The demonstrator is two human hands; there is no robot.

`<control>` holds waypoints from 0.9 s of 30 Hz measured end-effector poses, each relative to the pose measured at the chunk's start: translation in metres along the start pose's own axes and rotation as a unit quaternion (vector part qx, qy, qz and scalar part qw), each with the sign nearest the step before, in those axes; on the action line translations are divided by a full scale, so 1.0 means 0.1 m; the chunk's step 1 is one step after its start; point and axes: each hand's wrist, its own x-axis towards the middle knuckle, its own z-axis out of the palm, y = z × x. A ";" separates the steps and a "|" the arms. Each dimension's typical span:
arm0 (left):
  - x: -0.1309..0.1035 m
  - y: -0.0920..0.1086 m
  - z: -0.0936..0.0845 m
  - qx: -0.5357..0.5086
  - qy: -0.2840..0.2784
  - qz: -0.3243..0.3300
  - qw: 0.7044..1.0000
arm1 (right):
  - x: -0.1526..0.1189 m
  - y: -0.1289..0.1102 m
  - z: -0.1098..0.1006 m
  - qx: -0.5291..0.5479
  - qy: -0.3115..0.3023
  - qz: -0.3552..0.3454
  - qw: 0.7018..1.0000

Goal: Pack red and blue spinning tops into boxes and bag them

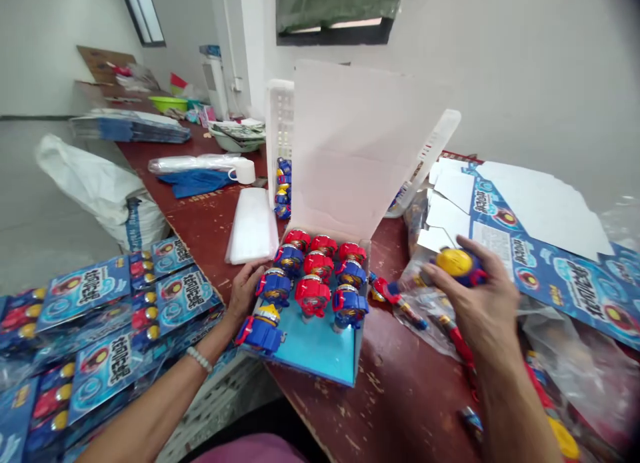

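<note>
Hands work well apart: the left hand lies against the left side of the box, though whether it pinches the wall cannot be told, while the right hand is closed around a yellow-topped toy above the worktop, right of the box. Lowering such a piece well would likely mean bracing the box, turning the stem downward, and coming in over the bare blue front without knocking the red and blue toys or the raised lid.
</note>
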 end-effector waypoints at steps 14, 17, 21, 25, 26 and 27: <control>-1.53 1.27 -0.18 0.139 -0.209 0.112 0.961 | -1.50 -0.77 0.07 0.144 -0.122 0.070 0.979; -1.59 1.13 -0.02 0.063 -0.325 -0.061 0.942 | -1.55 -0.87 0.03 0.170 -0.210 0.075 0.960; -1.53 0.93 0.05 -0.118 -0.435 -0.250 0.857 | -1.50 -0.85 -0.10 0.230 -0.335 0.121 0.905; -1.54 0.86 0.12 -0.159 -0.468 -0.280 0.823 | -1.47 -0.65 -0.17 0.252 -0.308 0.123 0.909; -1.55 0.84 0.16 -0.155 -0.474 -0.282 0.820 | -1.45 -0.56 -0.18 0.231 -0.303 0.129 0.916; -1.58 0.82 0.21 -0.151 -0.480 -0.287 0.815 | -1.42 -0.46 -0.19 0.209 -0.293 0.142 0.922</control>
